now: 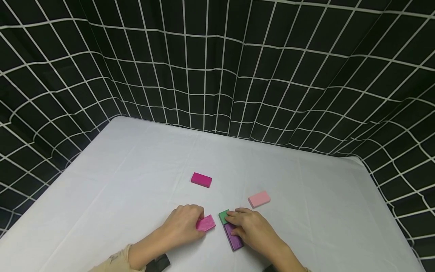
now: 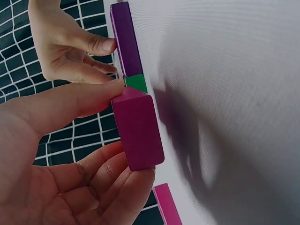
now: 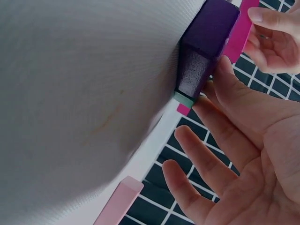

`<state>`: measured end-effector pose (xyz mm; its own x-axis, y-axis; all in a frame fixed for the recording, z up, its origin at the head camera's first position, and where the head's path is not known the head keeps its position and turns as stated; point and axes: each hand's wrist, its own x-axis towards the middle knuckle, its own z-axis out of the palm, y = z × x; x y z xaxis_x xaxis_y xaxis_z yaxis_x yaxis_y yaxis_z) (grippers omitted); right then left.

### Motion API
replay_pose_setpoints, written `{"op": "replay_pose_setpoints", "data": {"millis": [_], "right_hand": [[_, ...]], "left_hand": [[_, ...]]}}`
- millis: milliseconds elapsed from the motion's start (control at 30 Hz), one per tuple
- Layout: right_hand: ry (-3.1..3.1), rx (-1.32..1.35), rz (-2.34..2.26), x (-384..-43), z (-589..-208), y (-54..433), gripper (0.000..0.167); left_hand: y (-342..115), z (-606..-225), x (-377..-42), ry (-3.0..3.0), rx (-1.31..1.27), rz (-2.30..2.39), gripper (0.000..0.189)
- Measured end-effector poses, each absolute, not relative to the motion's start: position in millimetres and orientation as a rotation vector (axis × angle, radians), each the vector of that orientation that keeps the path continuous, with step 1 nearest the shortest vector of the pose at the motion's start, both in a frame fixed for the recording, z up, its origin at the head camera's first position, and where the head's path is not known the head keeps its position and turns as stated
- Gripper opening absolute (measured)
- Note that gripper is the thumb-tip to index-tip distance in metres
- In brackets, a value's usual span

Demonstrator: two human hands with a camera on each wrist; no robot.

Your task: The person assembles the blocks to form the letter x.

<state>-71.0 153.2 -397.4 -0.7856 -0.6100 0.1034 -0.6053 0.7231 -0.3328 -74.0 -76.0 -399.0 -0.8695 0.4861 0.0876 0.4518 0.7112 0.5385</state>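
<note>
My left hand point(image 1: 183, 225) pinches a bright pink block point(image 1: 207, 223) between thumb and fingers. In the left wrist view that pink block point(image 2: 139, 132) is tilted, and its shadow falls on the white cloth. To its right, a green block point(image 1: 222, 216) and a purple block point(image 1: 233, 238) lie end to end in a row. My right hand point(image 1: 254, 229) rests against this row, thumb at the purple block and fingertips over the green one. Its other fingers extend loosely in the right wrist view, where the purple block point(image 3: 211, 30) hides most of the green.
A magenta block point(image 1: 201, 180) lies farther back on the white-covered table point(image 1: 136, 170). Beyond my right hand is a light pink block point(image 1: 259, 199). Black curtains point(image 1: 210, 56) with a white grid surround the table's back and sides.
</note>
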Motion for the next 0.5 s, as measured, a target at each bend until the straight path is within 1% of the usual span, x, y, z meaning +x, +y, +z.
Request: {"op": "replay_pose_setpoints", "data": {"millis": [500], "right_hand": [[2.912, -1.06, -0.592, -71.4, -397.5, 154.3, 0.037]], "left_hand": [[-66.0, -403.1, -77.2, 2.844, 0.818, 0.851, 0.026]]}}
